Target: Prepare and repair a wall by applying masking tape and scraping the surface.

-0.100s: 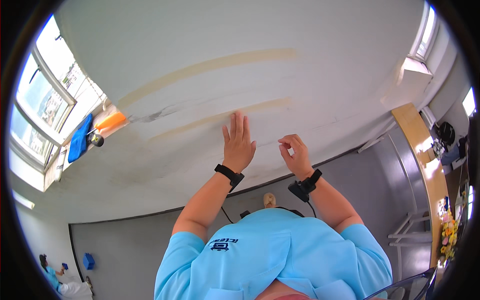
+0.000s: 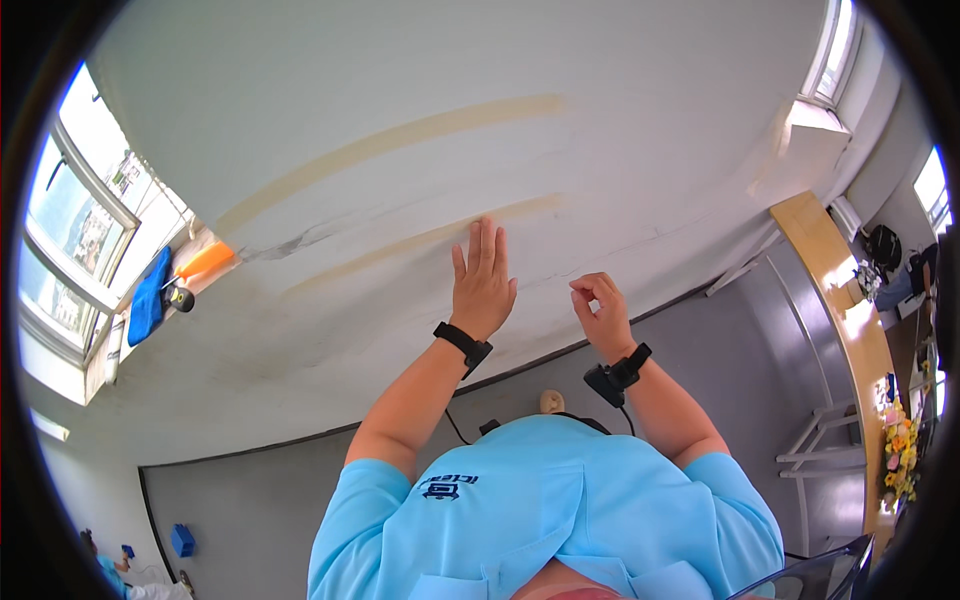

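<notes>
The pale wall fills most of my view, with the grey floor along its foot and a wooden bench curving down the right side. Two tan strips lie on the wall: the upper strip is the longer, and the lower strip runs beneath it, its long axis climbing from lower left to upper right.

That lower strip is what I steer by. It lies straight ahead of my left hand, whose fingertips overlap it and point almost squarely across its length. The left is the nearer hand; from the right hand, the strip's right end lies up and to the left, a little apart.

My left hand is spread flat, fingers extended and thumb out, with nothing in its grasp (how firmly it presses the wall, I can't tell from here). The right is loosely curled, thumb near the index finger; I cannot tell whether they meet or pinch anything thin.

On the windowsill at far left lie a blue cloth and a smaller orange object.
</notes>
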The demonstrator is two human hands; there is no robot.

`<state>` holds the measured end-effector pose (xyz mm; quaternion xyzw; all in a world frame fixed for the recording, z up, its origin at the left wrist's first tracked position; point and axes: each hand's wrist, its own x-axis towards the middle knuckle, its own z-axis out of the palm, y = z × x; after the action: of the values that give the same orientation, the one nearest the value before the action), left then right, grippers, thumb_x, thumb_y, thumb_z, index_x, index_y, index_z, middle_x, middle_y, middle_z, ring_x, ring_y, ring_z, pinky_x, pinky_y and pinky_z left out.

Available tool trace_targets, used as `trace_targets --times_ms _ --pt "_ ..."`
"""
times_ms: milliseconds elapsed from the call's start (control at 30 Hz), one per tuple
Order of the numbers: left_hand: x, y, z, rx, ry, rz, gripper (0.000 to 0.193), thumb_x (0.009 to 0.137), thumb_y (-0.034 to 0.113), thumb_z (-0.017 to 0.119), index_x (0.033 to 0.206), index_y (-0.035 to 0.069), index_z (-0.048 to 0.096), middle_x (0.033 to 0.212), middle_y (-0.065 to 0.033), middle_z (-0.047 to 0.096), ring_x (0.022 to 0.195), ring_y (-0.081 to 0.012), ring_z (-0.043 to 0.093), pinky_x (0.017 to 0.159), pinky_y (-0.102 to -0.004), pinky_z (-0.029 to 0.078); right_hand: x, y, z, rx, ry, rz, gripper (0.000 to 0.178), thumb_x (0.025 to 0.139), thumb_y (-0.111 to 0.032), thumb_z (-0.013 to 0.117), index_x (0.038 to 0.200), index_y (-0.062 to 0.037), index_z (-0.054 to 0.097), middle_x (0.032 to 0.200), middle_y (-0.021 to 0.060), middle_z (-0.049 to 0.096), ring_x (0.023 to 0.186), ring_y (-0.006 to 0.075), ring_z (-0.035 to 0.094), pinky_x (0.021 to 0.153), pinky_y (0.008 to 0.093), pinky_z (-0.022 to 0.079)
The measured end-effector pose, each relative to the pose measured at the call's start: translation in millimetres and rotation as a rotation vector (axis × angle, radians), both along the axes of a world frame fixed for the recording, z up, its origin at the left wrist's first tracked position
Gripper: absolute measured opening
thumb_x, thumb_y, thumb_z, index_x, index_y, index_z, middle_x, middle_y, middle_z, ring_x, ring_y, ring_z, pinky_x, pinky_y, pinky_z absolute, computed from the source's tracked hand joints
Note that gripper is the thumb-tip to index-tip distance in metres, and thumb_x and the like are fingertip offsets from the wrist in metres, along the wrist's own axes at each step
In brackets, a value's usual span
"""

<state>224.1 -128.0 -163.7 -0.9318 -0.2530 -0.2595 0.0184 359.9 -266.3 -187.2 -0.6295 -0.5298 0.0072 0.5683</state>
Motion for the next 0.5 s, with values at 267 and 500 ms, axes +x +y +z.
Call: trace_targets --times_ms 267,500 --pt "57.1 -7.7 -1.9 0.035 0.032 -0.12 0.073 0.07 0.012 0.061 0.131 0.0 0.022 0.141 -0.0167 0.008 0.13 -0.0319 0.012 0.098 -0.0557 0.017 59.7 -31.9 -9.3 0.039 0.031 -0.164 0.009 0.076 0.001 0.055 0.084 -0.002 0.057 0.08 0.0076 0.054 0.064 0.0154 0.053 0.057 0.0239 0.044" --pt "84.7 -25.6 -8.0 0.083 -0.024 -0.155 0.056 0.072 0.005 0.055 0.124 0.005 0.035 0.133 -0.0145 0.029 0.125 -0.0302 0.025 0.1 -0.052 0.014 189.4 -68.4 -1.2 0.12 -0.025 -0.293 0.009 0.076 0.001 0.055 0.084 -0.002 0.057 0.079 0.0069 0.055 0.064 0.014 0.053 0.056 0.0227 0.043"
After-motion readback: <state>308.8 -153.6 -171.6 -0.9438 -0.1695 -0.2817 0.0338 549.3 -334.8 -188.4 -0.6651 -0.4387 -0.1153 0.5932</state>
